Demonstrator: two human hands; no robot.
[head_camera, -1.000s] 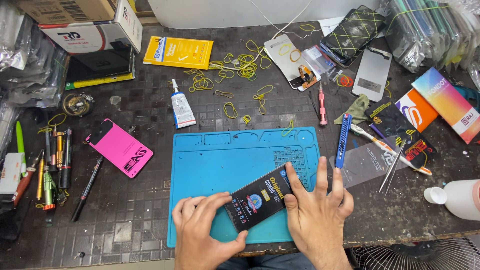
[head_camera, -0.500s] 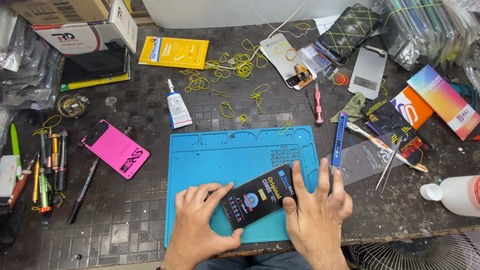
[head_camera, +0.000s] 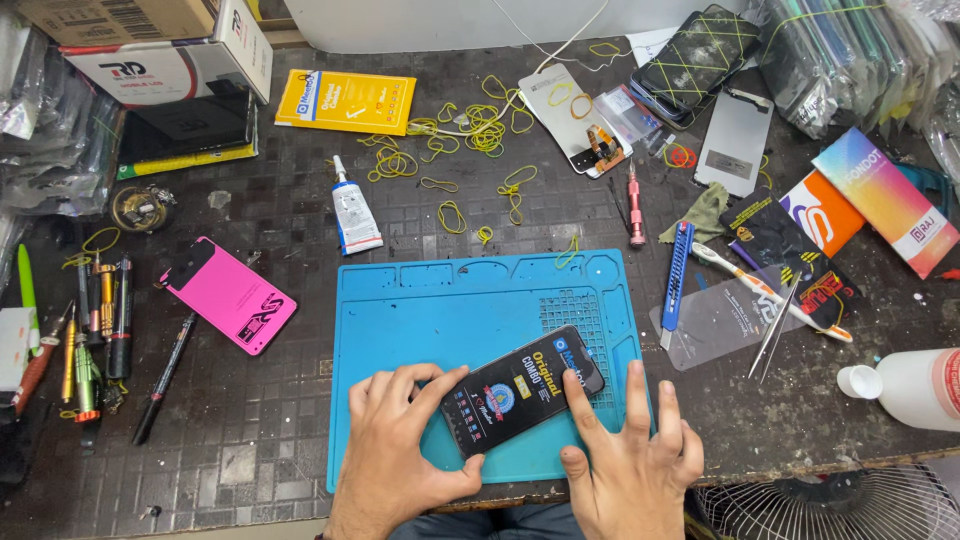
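A black phone (head_camera: 522, 390) with a printed film on its screen lies tilted on the near part of a blue work mat (head_camera: 470, 310). My left hand (head_camera: 400, 440) grips its near-left end, thumb under the edge and fingers over the top. My right hand (head_camera: 630, 460) rests flat on the mat at the phone's right side, with its index finger touching the phone's lower edge.
A pink phone back cover (head_camera: 230, 296), a glue tube (head_camera: 352, 212), a blue knife (head_camera: 677, 270), tweezers (head_camera: 775, 335), a red screwdriver (head_camera: 634, 205), several yellow rubber bands (head_camera: 480, 130), a white bottle (head_camera: 905, 388) and tools at far left (head_camera: 90, 330) surround the mat. Boxes and packets line the back.
Both hands and the phone have shifted slightly; the phone has turned a little, and my right hand's fingers have spread flatter on the mat.
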